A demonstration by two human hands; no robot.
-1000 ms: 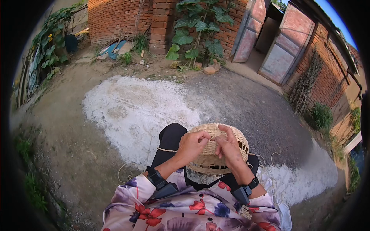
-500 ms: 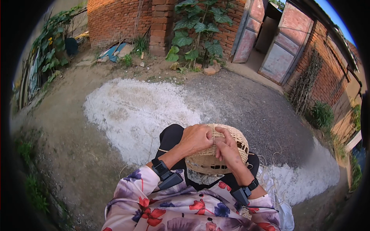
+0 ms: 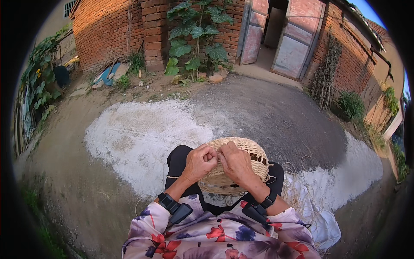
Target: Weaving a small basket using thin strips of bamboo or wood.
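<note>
A pale woven basket [image 3: 258, 160] rests on my lap between my knees, with open gaps in its weave. At its upper left side my two hands work close together. My left hand [image 3: 200, 162] is closed, its curled fingers pressed together beside the weave. Just to its right, my right hand [image 3: 235, 163] is pinched with its knuckles up, over the basket's wall. Whatever thin piece the fingertips hold is too small to make out. Both hands cover part of the basket. A loose pale strand sticks out near its right side.
Tangled pale cord [image 3: 297, 190] lies beside my right knee, next to a white sack [image 3: 324, 228]. White powdery patches [image 3: 138, 138] cover parts of the ground ahead. Farther off stand a brick wall [image 3: 105, 36], a leafy vine [image 3: 196, 32] and a half-open metal door [image 3: 297, 41].
My right hand has turned knuckles-up and its raised index finger has curled in. My left hand has drawn back a little from the basket's top. The whole view has shifted.
</note>
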